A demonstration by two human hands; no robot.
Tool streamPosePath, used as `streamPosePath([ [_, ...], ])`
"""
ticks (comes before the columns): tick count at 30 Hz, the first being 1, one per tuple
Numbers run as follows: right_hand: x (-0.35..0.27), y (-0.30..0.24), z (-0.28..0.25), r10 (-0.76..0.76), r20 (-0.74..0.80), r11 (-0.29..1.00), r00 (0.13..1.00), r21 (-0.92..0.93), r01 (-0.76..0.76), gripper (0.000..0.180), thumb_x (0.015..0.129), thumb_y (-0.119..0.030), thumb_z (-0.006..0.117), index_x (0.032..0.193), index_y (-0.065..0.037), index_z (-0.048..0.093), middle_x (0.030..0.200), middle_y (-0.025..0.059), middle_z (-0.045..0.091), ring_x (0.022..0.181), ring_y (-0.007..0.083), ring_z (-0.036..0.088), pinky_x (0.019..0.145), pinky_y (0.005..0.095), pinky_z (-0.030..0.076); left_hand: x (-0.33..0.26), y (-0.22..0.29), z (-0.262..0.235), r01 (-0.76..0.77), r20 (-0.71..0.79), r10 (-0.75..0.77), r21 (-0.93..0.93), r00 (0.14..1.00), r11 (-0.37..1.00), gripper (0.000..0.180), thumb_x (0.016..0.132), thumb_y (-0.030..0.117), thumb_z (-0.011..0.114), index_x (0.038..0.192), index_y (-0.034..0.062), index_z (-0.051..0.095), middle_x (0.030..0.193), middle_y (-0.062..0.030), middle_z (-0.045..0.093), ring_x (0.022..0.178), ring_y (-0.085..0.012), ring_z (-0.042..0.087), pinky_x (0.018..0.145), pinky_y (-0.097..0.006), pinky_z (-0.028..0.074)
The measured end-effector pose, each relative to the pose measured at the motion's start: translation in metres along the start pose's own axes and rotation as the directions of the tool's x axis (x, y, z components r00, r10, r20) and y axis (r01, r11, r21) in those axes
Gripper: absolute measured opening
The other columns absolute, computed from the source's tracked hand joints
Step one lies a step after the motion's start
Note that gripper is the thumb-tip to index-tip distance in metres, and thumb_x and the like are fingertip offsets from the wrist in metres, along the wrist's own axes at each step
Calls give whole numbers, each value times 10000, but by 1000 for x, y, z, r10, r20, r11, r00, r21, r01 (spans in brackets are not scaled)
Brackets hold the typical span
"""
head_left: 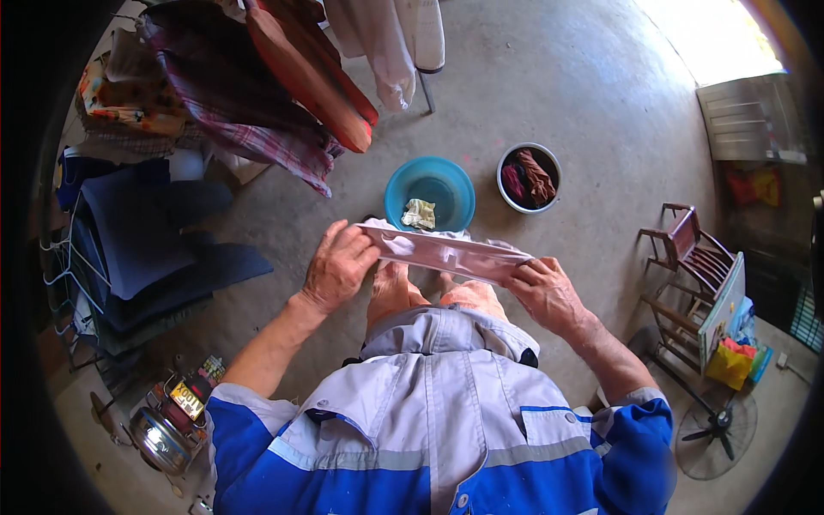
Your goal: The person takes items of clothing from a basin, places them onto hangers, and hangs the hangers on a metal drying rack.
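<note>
A pale pinkish garment (446,256) is stretched taut between my two hands, its long band-like edge running level in front of my body. The rest of it hangs behind the band and is mostly hidden, so I cannot tell its kind. My left hand (339,264) is closed on the left end, my right hand (547,287) on the right end. Just beyond the garment, a blue-green basin (468,184) stands on the floor with a crumpled pale yellow cloth (419,214) in it. To its right is a round metal-rimmed tub (506,202) holding dark red and brown cloths.
Hanging clothes, among them a plaid one (257,142) and a red-orange one (330,94), fill the upper left. Dark garments on hangers (137,232) are at left. A shiny pot (161,439) lies lower left. At right are a wooden chair (682,236) and a standing fan (717,427).
</note>
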State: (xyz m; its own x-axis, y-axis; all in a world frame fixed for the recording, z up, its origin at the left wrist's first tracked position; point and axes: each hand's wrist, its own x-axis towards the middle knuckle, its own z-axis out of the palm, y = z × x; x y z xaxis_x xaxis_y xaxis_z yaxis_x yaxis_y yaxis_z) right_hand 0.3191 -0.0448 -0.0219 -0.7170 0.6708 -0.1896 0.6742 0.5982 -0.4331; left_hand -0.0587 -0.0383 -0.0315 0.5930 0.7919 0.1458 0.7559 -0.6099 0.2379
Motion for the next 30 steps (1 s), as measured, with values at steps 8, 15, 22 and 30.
streamPosePath([
  [8,13,-27,17,-45,17,980,999,193,41,261,908,-135,584,1147,-52,648,1132,110,667,1119,271,611,934,411,476,15,3,-1,59,-290,-110,-179,951,982,261,677,-46,703,921,37,666,1059,-81,600,1054,-292,586,918,-398,523],
  [15,40,-40,36,-182,15,935,983,313,168,277,875,-101,630,1143,-31,611,1098,122,630,1036,307,637,882,409,513,55,18,-28,-108,-306,-1,-337,952,935,316,630,-8,747,928,49,655,1063,-82,600,1078,-289,586,930,-396,525],
  [22,83,-67,-22,102,-594,852,798,466,238,581,793,-62,765,1310,-28,501,1103,164,589,968,345,632,830,399,544,67,45,-17,-364,-345,250,-320,905,875,231,658,59,769,861,69,661,1093,-62,578,1117,-255,578,899,-365,556],
  [30,75,-51,-23,-56,-453,849,890,447,281,483,770,-132,804,1167,-33,549,1032,121,583,900,296,628,778,391,539,69,53,-14,-348,-331,222,-396,917,850,167,683,136,746,798,110,628,1068,-32,558,1044,-203,593,804,-329,559],
])
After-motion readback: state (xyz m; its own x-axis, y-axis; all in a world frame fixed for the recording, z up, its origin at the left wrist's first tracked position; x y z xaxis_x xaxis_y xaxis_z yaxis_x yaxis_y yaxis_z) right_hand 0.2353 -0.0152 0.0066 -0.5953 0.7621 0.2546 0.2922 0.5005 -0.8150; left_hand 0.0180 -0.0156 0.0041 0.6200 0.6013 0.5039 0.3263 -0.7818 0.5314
